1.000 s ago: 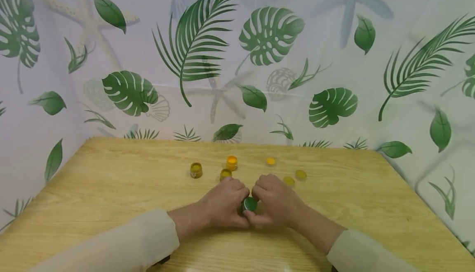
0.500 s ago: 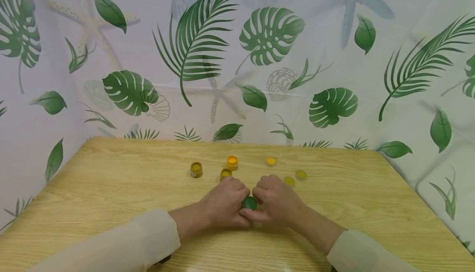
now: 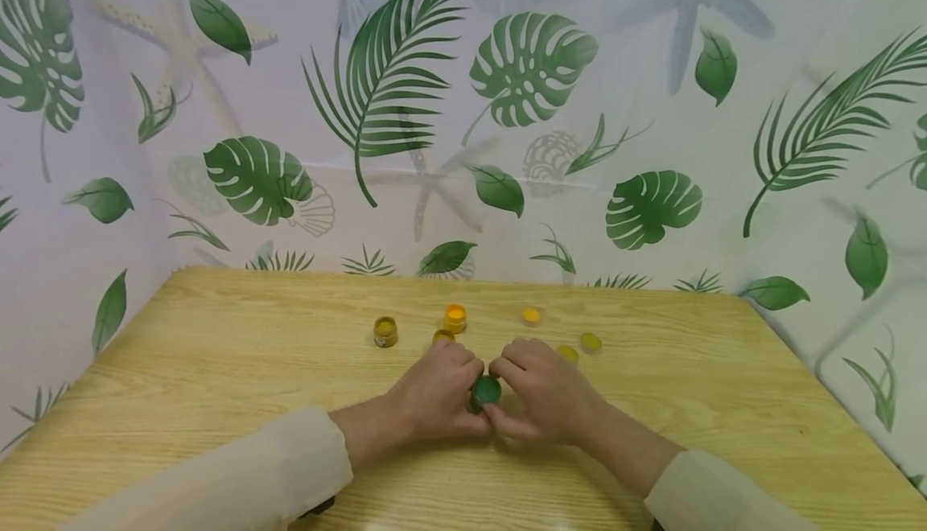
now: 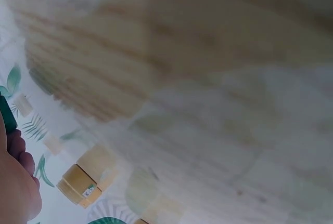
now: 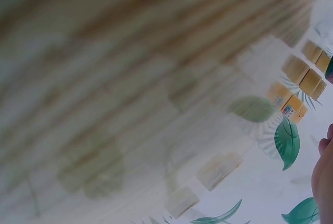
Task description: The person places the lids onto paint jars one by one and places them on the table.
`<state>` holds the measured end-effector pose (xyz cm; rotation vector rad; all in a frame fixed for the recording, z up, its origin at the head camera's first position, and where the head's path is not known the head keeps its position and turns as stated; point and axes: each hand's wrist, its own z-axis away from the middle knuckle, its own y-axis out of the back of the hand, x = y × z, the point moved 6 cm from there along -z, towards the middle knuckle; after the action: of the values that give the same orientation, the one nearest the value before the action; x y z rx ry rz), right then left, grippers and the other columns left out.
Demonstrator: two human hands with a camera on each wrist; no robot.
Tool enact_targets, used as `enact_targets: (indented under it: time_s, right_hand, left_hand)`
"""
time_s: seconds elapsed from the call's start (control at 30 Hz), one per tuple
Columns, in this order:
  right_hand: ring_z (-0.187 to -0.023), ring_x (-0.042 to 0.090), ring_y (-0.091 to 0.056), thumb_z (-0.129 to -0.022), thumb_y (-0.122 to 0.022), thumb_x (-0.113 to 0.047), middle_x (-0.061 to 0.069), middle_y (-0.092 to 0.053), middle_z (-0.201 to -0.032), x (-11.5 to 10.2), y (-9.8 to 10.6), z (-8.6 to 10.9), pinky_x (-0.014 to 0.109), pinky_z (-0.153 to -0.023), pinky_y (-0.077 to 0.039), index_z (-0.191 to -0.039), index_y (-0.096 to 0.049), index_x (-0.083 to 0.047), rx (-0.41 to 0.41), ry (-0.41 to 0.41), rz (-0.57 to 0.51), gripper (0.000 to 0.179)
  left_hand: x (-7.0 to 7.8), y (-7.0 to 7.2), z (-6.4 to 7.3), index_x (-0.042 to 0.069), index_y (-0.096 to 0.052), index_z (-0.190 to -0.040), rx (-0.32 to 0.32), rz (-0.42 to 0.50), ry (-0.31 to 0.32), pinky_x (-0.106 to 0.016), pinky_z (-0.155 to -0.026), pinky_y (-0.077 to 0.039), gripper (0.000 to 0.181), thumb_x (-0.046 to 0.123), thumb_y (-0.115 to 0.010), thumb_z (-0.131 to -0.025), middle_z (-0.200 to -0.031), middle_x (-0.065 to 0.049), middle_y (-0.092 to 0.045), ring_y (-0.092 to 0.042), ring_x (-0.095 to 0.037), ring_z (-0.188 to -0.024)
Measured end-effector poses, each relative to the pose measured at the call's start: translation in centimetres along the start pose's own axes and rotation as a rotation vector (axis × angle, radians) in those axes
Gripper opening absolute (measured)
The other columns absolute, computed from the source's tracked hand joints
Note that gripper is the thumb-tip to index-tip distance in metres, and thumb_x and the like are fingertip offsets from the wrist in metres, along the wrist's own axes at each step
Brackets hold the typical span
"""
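A small jar with a round green top (image 3: pixel 487 390) is held between both hands near the middle of the table in the head view. My left hand (image 3: pixel 438 394) grips it from the left side, fingers curled at its far side. From the right, my right hand (image 3: pixel 543 394) pinches it, thumb at the near edge and curled fingers at the far edge. Part of the jar's body is hidden by the hands. In the left wrist view the green jar (image 4: pixel 7 115) shows at the left edge, beside the left hand (image 4: pixel 18 177).
Beyond the hands stand an olive jar (image 3: pixel 385 331), an orange-yellow jar (image 3: pixel 455 319) and a yellow jar (image 3: pixel 443 337) partly behind the left hand. To the right lie a yellow lid (image 3: pixel 531 316) and two olive-yellow lids (image 3: pixel 591 343). A leaf-print cloth (image 3: pixel 536 217) hangs behind the table (image 3: pixel 275 330).
My right thumb has shifted across the near edge of the green jar and back to the right. The green top sits slightly farther from me. Jars and lids on the table stay put.
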<state>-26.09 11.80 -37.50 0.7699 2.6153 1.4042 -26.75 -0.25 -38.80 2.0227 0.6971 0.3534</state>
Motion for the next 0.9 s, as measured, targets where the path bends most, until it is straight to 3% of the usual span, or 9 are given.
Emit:
enact_targets:
  time_s: [0.23,0.5,0.7,0.9]
  right_hand:
    - [-0.067,0.010,-0.043,-0.086,-0.061,-0.040,-0.006,-0.048,-0.076,-0.19,-0.10,-0.19,0.025,-0.063,-0.039,-0.080,-0.057,-0.014,0.017,0.010,0.030,0.027]
    - [-0.061,0.011,-0.030,-0.095,-0.048,-0.050,-0.005,-0.036,-0.068,-0.38,-0.12,-0.20,0.026,-0.059,-0.029,-0.069,-0.052,-0.015,0.043,0.005,0.099,0.044]
    - [-0.067,0.017,-0.040,-0.097,-0.034,-0.058,-0.001,-0.045,-0.075,-0.19,-0.28,-0.19,0.030,-0.064,-0.032,-0.080,-0.057,-0.015,-0.033,-0.030,0.227,0.052]
    - [-0.068,0.017,-0.044,-0.092,-0.038,-0.050,-0.002,-0.048,-0.074,-0.28,-0.30,-0.30,0.031,-0.067,-0.036,-0.081,-0.057,-0.016,-0.063,0.003,0.235,0.040]
  left_hand:
    - [0.05,0.00,0.06,0.018,-0.056,-0.072,-0.028,-0.016,0.008,-0.027,-0.074,-0.041,0.042,0.054,-0.078,-0.075,-0.067,0.010,-0.050,-0.045,-0.006,-0.065]
    - [0.36,0.02,0.01,0.018,-0.057,-0.073,-0.014,-0.057,-0.042,-0.027,-0.073,-0.041,0.040,0.053,-0.076,-0.074,-0.069,0.009,-0.051,-0.047,-0.008,-0.066]
    - [-0.06,0.09,0.01,0.017,-0.054,-0.073,-0.031,-0.040,0.014,-0.029,-0.076,-0.043,0.043,0.054,-0.075,-0.076,-0.068,0.008,-0.047,-0.043,-0.007,-0.065]
    - [-0.01,-0.02,-0.05,0.018,-0.054,-0.072,-0.017,-0.053,-0.002,-0.029,-0.075,-0.042,0.037,0.050,-0.072,-0.078,-0.067,0.008,-0.047,-0.043,-0.008,-0.064]
